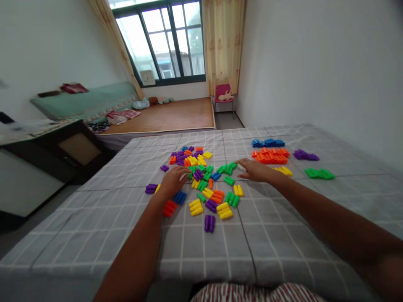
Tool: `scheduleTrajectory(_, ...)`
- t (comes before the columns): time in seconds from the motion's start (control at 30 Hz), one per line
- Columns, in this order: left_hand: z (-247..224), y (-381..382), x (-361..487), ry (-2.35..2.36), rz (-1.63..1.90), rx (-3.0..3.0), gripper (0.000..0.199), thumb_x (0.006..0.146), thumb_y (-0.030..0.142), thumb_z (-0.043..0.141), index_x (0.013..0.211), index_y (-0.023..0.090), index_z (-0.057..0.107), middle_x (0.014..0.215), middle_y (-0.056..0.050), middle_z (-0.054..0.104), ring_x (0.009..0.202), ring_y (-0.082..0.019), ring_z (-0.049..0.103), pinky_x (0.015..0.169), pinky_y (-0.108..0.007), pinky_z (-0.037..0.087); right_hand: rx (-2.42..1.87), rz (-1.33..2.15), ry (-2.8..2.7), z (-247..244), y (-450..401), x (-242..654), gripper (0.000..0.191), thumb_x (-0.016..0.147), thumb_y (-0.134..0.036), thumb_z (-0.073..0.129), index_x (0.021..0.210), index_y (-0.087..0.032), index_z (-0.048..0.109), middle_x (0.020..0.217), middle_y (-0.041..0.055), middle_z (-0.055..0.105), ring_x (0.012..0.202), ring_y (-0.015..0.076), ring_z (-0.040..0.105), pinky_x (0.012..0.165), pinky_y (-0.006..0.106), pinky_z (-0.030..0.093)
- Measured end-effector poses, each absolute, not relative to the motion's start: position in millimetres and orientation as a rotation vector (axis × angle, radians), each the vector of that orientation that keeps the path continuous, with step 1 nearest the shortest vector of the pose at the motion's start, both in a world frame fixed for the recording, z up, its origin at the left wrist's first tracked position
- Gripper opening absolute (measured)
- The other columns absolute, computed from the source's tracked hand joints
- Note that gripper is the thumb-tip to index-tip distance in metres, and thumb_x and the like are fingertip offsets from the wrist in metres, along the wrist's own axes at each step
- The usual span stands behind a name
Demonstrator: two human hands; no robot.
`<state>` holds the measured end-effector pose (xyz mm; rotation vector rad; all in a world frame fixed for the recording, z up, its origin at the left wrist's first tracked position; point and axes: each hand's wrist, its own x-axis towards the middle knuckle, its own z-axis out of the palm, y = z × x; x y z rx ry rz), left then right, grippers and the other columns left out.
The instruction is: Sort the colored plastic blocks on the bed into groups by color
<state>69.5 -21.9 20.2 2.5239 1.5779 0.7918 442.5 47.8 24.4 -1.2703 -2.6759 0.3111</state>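
A loose heap of plastic building pieces in purple, orange, yellow, green and blue lies on a grey checked cloth (132,209). My left hand (174,181) is at the heap's left side, fingers stretched and thumb apart, its tips close to a green piece (192,169); whether they touch it I cannot tell. On the other side, my right hand (253,170) has its index fingertip at a green piece (232,165), with the thumb spread below. Between the hands lie a blue piece (215,176) and several green ones. Nearer me is a purple piece (209,223).
Sorted by colour at the right are blue pieces (268,143), orange pieces (270,155), purple pieces (306,155), green pieces (320,173) and yellow pieces (285,171). A wall (315,67) runs along the right. A low bed (176,115) and a pink chair (223,90) stand beyond.
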Motion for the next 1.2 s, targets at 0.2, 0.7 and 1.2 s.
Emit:
scheduleTrajectory(0.2,11.5,-19.4,54.6,1.758,0.768,2.466,0.025,0.088,0.020,0.051,0.104,0.021,0.071,0.110,-0.006,0.071,0.107,-0.021,0.062,0.099,-0.039,0.047,-1.143,0.485,-2.718,25.4,68.3,365.2,0.054,0.081,-0.042,0.070,0.129,-0.020,0.059,0.123,0.0107,0.066,0.105,0.0234,0.065,0.087,0.030,0.049)
scheduleTrajectory(0.7,6.4,-22.2,63.3,1.870,0.613,2.416,0.025,0.089,0.021,0.051,0.104,0.024,0.071,0.113,-0.004,0.070,0.105,-0.018,0.064,0.095,-0.030,0.048,-1.268,0.339,-2.597,10.2,134.0,287.9,0.041,0.078,-0.021,0.070,0.119,-0.019,0.065,0.119,0.0071,0.070,0.101,0.0213,0.067,0.087,0.029,0.050)
scheduleTrajectory(1.2,-1.3,-9.6,53.7,1.777,0.644,2.414,0.031,0.088,0.029,0.044,0.105,0.021,0.069,0.114,-0.008,0.069,0.104,-0.021,0.064,0.095,-0.035,0.049,-1.217,0.689,-2.137,40.3,83.2,487.7,0.041,0.074,-0.024,0.068,0.115,-0.022,0.067,0.118,0.0076,0.067,0.096,0.0205,0.064,0.083,0.034,0.055)
